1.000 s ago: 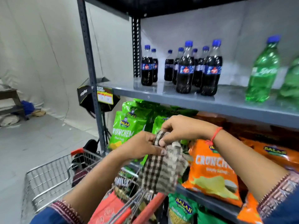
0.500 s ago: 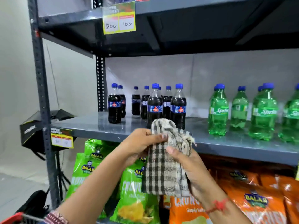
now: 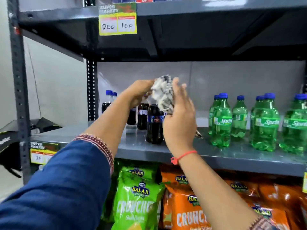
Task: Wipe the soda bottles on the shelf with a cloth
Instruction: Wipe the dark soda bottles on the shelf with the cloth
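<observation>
A bunched checked cloth (image 3: 163, 93) is held between my left hand (image 3: 141, 92) and my right hand (image 3: 180, 113), raised above the grey shelf (image 3: 232, 156). Directly under and behind the hands stand several dark cola bottles (image 3: 154, 125) with blue caps; some are hidden by my hands. The cloth hangs over the neck of the front cola bottle. Whether it touches the bottle is unclear. To the right, several green Sprite bottles (image 3: 222, 122) stand on the same shelf.
A darker shelf (image 3: 199, 47) hangs overhead with a yellow price tag (image 3: 118, 19). Green (image 3: 137, 201) and orange snack bags (image 3: 191, 211) fill the shelf below. A grey upright post (image 3: 18, 88) stands at the left.
Both hands have lifted the cloth from below shelf level up above the cola bottles. The cloth is now bunched instead of hanging flat. The view has moved closer to the shelf.
</observation>
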`<state>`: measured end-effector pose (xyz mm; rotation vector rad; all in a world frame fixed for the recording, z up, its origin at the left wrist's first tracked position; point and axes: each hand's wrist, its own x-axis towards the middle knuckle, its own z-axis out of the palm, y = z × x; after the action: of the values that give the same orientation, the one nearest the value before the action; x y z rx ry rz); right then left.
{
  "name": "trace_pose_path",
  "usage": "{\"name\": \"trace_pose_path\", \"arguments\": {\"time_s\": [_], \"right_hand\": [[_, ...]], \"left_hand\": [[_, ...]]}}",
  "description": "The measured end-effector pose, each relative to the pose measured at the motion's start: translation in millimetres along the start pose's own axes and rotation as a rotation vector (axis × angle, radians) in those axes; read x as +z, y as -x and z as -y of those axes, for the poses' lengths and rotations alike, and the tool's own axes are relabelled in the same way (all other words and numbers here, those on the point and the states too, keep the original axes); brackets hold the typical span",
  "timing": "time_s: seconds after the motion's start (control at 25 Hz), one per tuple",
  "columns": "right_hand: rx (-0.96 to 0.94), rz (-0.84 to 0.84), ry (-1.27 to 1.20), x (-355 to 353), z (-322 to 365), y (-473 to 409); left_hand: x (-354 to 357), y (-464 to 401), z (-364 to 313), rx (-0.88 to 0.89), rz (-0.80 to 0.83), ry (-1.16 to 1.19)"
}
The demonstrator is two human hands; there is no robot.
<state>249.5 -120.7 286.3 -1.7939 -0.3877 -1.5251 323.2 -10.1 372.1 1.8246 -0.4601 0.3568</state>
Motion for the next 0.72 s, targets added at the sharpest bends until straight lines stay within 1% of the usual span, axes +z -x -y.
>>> {"name": "trace_pose_path", "arguments": {"time_s": [0.08, 0.16, 0.28, 0.4, 0.44, 0.52, 0.6, 0.72], "right_hand": [[-0.085, 0.027, 0.155, 18.5, -8.3, -0.3], [-0.124, 0.084, 0.283, 38.0, -17.7, 7.5], [-0.148, 0.243, 0.44, 59.2, -33.0, 26.2], [-0.122, 0.389, 0.42, 68.7, -34.7, 51.3], [-0.139, 0.387, 0.425, 67.9, -30.9, 53.4], [-0.207, 0.322, 0.504, 66.9, -26.5, 44.8], [-0.256, 0.334, 0.514, 66.6, -30.3, 32.3], [-0.346, 0.3, 0.557, 65.4, -37.1, 33.8]], "left_hand": [[-0.7, -6.8, 1.8, -0.048, 0.074, 0.041], [-2.5, -14.1, 5.3, -0.058, 0.095, 0.094], [-7.6, -25.4, 13.7, -0.037, 0.136, 0.149], [-8.9, -31.3, 18.7, -0.062, 0.168, 0.168], [-9.3, -31.4, 18.7, -0.059, 0.173, 0.186], [-10.2, -31.0, 18.4, -0.052, 0.163, 0.223], [-10.0, -28.8, 17.0, -0.063, 0.179, 0.247], [-8.8, -28.7, 14.5, -0.068, 0.177, 0.234]]}}
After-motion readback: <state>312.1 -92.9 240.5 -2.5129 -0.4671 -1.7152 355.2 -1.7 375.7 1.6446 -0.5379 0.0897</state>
